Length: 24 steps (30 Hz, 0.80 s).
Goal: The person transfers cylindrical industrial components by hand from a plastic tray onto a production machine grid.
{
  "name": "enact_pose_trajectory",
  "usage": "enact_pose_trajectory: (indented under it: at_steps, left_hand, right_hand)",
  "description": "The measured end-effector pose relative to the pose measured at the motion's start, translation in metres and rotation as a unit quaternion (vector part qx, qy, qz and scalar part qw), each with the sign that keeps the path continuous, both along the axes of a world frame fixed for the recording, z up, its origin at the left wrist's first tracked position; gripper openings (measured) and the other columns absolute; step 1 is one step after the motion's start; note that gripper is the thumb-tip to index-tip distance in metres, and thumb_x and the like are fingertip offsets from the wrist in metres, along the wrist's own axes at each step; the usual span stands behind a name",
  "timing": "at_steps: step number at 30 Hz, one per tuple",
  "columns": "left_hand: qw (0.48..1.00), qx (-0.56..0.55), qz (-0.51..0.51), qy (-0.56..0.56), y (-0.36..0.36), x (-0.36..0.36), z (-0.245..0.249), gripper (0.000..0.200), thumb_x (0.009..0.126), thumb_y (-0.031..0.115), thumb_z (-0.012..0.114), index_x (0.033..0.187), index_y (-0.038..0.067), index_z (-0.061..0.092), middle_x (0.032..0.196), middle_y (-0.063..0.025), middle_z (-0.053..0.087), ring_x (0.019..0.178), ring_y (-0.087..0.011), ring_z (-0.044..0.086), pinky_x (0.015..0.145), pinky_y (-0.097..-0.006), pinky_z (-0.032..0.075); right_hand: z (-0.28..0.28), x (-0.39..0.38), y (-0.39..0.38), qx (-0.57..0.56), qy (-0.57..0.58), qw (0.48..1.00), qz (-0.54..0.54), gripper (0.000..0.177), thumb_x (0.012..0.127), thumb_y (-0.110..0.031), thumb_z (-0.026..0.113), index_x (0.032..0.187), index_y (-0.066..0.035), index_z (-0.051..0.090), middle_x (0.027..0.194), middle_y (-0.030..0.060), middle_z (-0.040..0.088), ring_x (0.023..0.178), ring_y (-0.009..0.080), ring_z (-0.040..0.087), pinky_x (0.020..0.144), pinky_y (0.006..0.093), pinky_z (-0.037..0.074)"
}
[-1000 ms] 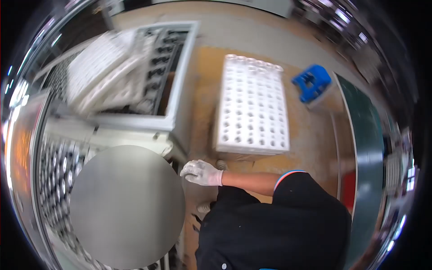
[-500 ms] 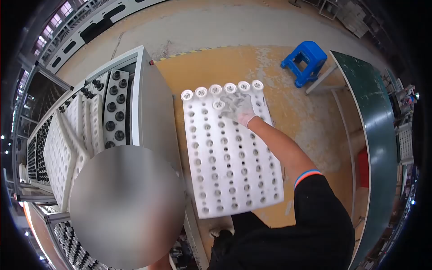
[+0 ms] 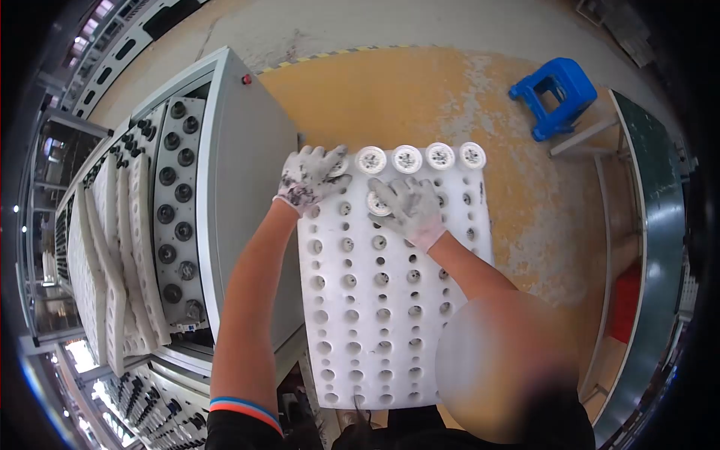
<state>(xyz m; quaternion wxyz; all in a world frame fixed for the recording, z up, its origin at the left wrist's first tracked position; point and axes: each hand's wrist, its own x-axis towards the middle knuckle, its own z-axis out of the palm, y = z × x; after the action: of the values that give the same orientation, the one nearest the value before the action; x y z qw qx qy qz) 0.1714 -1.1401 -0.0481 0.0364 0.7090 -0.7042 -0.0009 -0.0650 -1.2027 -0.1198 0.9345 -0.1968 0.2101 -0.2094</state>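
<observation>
A white foam board (image 3: 366, 300) with rows of round holes lies in front of me. Several round white parts (image 3: 406, 159) with speckled centres sit along its far edge. My left hand (image 3: 309, 176), in a stained white glove, has its fingers around a white part at the far left corner. My gloved right hand (image 3: 409, 206) has its fingers on another white part (image 3: 380, 202) just below the far row, partly covering it.
On the left is a grey cabinet (image 3: 251, 187) with black knobs on a panel (image 3: 178, 214) and white foam sheets (image 3: 112, 255). A blue stool (image 3: 559, 94) stands at the back right, near a green table (image 3: 652, 187).
My left hand has come into view at the far left corner of the board. The view has shifted, and the board looks closer. My right hand stays near the far row.
</observation>
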Motion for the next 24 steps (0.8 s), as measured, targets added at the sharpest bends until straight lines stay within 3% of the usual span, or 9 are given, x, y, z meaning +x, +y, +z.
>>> enact_pose_trajectory:
  at_steps: [2,3,8,10,12,16,18,21,24]
  left_hand:
    - [1.0,-0.009,-0.009,-0.002,-0.002,0.001,-0.002,0.066,0.073,0.052,0.064,0.127,0.018,0.052,0.093,-0.0106,0.061,0.091,-0.028,0.058,0.077,-0.042,0.046]
    - [1.0,-0.021,-0.02,-0.004,-0.001,-0.001,0.004,0.064,0.073,0.052,0.064,0.126,0.017,0.053,0.094,-0.0109,0.061,0.092,-0.0281,0.058,0.077,-0.0424,0.046]
    - [0.967,-0.153,0.093,0.179,0.058,-0.03,0.078,0.054,0.078,0.047,0.062,0.12,0.014,0.056,0.096,-0.0118,0.059,0.092,-0.0302,0.057,0.078,-0.0421,0.047]
    - [0.936,-0.214,0.069,0.271,0.104,-0.044,0.079,0.056,0.073,0.048,0.066,0.115,0.011,0.059,0.102,-0.014,0.06,0.091,-0.0311,0.058,0.078,-0.0417,0.047]
    - [0.886,-0.333,0.137,0.291,0.182,-0.083,0.084,0.056,0.073,0.046,0.068,0.113,0.008,0.059,0.097,-0.0148,0.06,0.091,-0.0308,0.058,0.078,-0.0404,0.047]
    - [0.759,-0.193,0.455,0.424,0.35,-0.141,0.128,0.054,0.078,0.029,0.07,0.122,0.006,0.05,0.088,-0.0122,0.06,0.079,-0.0225,0.063,0.069,-0.0338,0.052]
    - [0.506,-0.318,0.484,0.639,0.441,-0.167,0.079,0.055,0.082,0.008,0.067,0.13,0.005,0.039,0.089,-0.0082,0.062,0.076,-0.0137,0.064,0.063,-0.0257,0.055]
    - [0.419,-0.479,0.611,0.471,0.581,-0.225,0.097,0.052,0.08,0.006,0.068,0.126,0.003,0.043,0.087,-0.0021,0.057,0.076,-0.009,0.058,0.065,-0.024,0.054]
    - [0.273,-0.603,0.676,0.324,0.699,-0.269,0.119,0.035,0.086,0.002,0.062,0.118,0.006,0.05,0.098,-0.0064,0.061,0.07,-0.011,0.06,0.055,-0.0236,0.052]
  right_hand:
    - [0.006,0.001,0.0,-0.428,0.195,0.882,0.02,0.048,0.091,-0.039,0.042,0.133,-0.015,0.039,0.14,0.0058,0.04,0.137,0.0242,0.029,0.11,0.0488,0.02]
    - [0.005,-0.001,0.0,-0.691,0.303,0.657,0.019,0.052,0.09,-0.04,0.043,0.135,-0.015,0.038,0.142,0.0063,0.038,0.137,0.0242,0.029,0.111,0.0479,0.019]
    - [0.004,-0.008,0.0,-0.874,0.414,0.25,0.041,0.069,0.085,-0.043,0.056,0.142,-0.011,0.036,0.146,0.0094,0.038,0.134,0.0259,0.034,0.114,0.0403,0.018]
    - [0.009,-0.004,-0.006,-0.819,0.369,0.435,0.067,0.075,0.08,-0.045,0.065,0.14,-0.008,0.039,0.141,0.0118,0.044,0.13,0.0276,0.04,0.112,0.0383,0.023]
    - [0.033,0.008,-0.006,-0.845,0.312,0.43,0.068,0.072,0.081,-0.04,0.066,0.139,-0.006,0.04,0.139,0.0138,0.046,0.129,0.0289,0.04,0.11,0.0358,0.025]
    - [0.01,0.013,-0.045,-0.903,0.322,0.243,0.144,0.066,0.086,-0.032,0.06,0.142,-0.007,0.036,0.146,0.0132,0.037,0.13,0.0274,0.04,0.107,0.0366,0.032]
    - [0.041,0.034,-0.036,-0.862,0.398,0.175,0.261,0.068,0.087,-0.036,0.056,0.145,-0.011,0.031,0.149,0.0131,0.032,0.134,0.028,0.035,0.11,0.036,0.028]
    - [0.093,0.038,0.03,-0.809,0.53,0.068,0.244,0.068,0.089,-0.044,0.052,0.146,-0.016,0.029,0.149,0.0131,0.031,0.136,0.0282,0.032,0.11,0.0363,0.028]
    - [0.058,0.026,0.027,-0.823,0.467,0.312,0.088,0.067,0.09,-0.041,0.052,0.145,-0.011,0.029,0.149,0.0145,0.031,0.133,0.0301,0.037,0.108,0.038,0.031]
